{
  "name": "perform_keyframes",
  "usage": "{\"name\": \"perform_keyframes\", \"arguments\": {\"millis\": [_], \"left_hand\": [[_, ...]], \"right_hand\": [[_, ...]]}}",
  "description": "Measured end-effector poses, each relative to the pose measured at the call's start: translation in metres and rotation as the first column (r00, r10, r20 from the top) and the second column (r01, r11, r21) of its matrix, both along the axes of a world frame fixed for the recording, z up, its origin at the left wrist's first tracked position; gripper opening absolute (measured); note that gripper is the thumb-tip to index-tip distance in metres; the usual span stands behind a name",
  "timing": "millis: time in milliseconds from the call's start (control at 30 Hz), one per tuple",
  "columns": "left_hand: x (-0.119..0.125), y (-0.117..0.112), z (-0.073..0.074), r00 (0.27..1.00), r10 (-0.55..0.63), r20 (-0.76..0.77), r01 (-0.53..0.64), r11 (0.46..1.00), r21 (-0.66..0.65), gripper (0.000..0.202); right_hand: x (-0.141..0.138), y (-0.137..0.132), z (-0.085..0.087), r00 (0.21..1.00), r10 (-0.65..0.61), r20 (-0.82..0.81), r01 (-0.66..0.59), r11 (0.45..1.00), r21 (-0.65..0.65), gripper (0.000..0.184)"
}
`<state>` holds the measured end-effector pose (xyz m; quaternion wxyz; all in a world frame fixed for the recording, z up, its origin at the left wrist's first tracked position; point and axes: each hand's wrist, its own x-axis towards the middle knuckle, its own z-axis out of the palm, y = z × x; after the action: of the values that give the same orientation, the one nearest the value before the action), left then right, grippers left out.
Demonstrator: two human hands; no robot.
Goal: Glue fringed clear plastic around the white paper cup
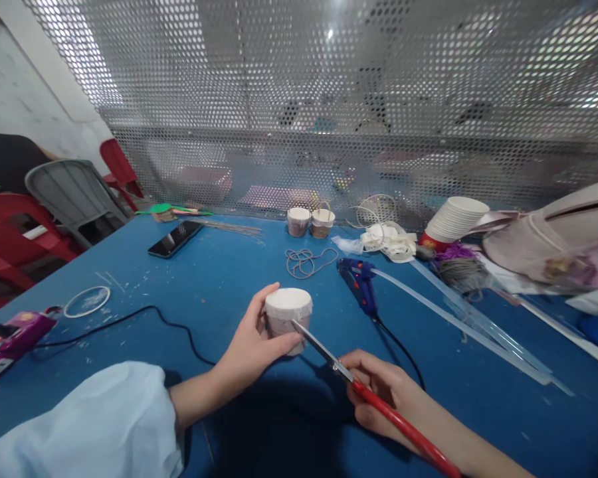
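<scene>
A small paper cup (289, 302) with a light wrapping round its side is gripped by my left hand (252, 338), thumb across the front and fingers behind. My right hand (383, 395) has hold of a pair of scissors (403, 425) with red handles. Their metal blades look closed or nearly so, and the tip lies against the front of the cup. The fingers of my right hand are partly hidden behind the handles. Beyond the cup, a loop of grey cord (306, 263) lies on the blue table (219, 279).
A blue glue gun (359, 282) with its cable lies right of the cup, near clear glue sticks (488, 332). Two small wrapped cups (299, 221) stand at the back. Stacked paper cups (453, 222), a phone (175, 239), a white ring (87, 302) and a purple power strip (17, 345) surround them.
</scene>
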<state>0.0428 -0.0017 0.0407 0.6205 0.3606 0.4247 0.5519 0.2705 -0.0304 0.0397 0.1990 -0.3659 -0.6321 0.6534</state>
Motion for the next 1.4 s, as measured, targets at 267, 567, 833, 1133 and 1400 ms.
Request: {"name": "perform_keyframes", "arguments": {"millis": [267, 567, 833, 1133, 1400], "left_hand": [[0.000, 0.000, -0.002, 0.999, -0.024, -0.029, 0.024, 1.000, -0.003, 0.078], [0.000, -0.001, -0.005, 0.998, -0.058, -0.015, 0.058, 0.998, 0.006, 0.078], [-0.001, -0.001, -0.007, 0.994, -0.100, -0.051, 0.102, 0.994, 0.032, 0.079], [-0.001, -0.003, -0.006, 0.991, -0.121, -0.063, 0.123, 0.992, 0.038, 0.080], [-0.001, -0.002, -0.007, 0.989, -0.146, 0.008, 0.145, 0.989, 0.026, 0.080]], "right_hand": [[-0.002, 0.000, 0.005, 1.000, -0.015, 0.015, 0.015, 1.000, -0.006, 0.025], [-0.005, 0.000, 0.011, 0.998, -0.022, 0.056, 0.021, 1.000, 0.020, 0.028], [-0.003, 0.002, 0.006, 0.999, 0.012, 0.031, -0.014, 0.999, 0.035, 0.035], [0.000, 0.004, -0.001, 0.999, 0.025, -0.025, -0.023, 0.998, 0.058, 0.046], [-0.001, 0.003, -0.001, 0.996, 0.052, -0.071, -0.050, 0.998, 0.037, 0.047]]}}
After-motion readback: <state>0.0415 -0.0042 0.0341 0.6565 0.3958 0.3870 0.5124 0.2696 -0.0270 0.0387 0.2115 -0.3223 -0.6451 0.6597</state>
